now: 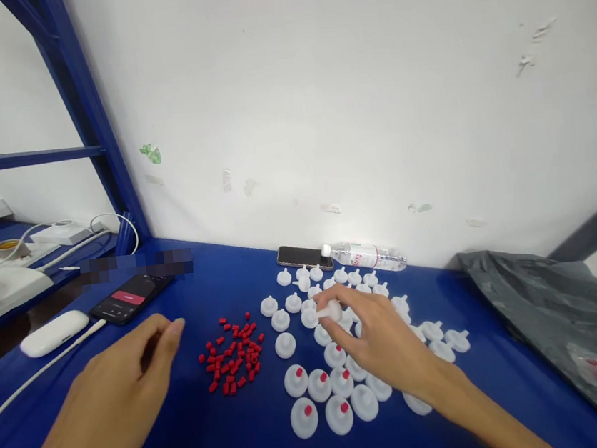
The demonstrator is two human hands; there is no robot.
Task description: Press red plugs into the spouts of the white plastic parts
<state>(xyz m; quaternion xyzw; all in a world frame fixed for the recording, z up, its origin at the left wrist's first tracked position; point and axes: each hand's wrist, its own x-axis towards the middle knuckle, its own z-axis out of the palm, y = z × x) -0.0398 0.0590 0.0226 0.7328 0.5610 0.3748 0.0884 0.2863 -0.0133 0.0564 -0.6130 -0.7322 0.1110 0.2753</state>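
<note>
Between the thumb and fingers of my right hand (384, 336) is a white funnel-shaped piece (332, 311), held above the others with its narrow spout pointing left. Below and around that hand, several similar white funnel-shaped pieces (285, 345) rest on the blue table, most with the spout up. Some at the front carry a red cap (308, 410) on the spout. My left hand (127, 380) is closed, thumb beside the curled index finger; whatever its fingers hold, if anything, is hidden. Just right of it lies a loose pile of small red caps (232, 354).
At the back, a dark phone (305, 256) and a clear bottle (370, 255) lie by the wall. A grey plastic bag (535, 312) covers the right side. On the left are a lit phone (131, 297), a white device (55, 333) with a cable, and a blue metal frame (89, 111).
</note>
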